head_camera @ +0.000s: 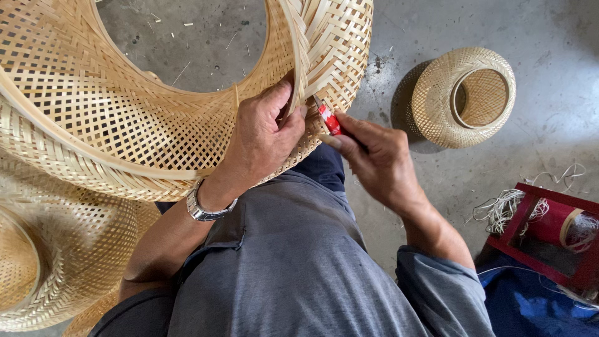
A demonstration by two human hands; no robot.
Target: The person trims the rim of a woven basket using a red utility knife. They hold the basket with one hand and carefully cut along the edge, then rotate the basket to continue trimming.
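Woven basket [125,125] | left hand [265,134] pinching its rim | right hand [374,159] clamped on red-handled tool [329,120]

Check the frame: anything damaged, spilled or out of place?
Nothing looks damaged. The big woven basket looks intact where the left hand pinches its rim and the right hand works a small red tool at it. Only oddities: thin cuttings scattered on the concrete floor, and loose pale fibre spilling over the red tray.

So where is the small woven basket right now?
In the head view, the small woven basket lies on the concrete floor at upper right, beyond the right hand and above the red tray.
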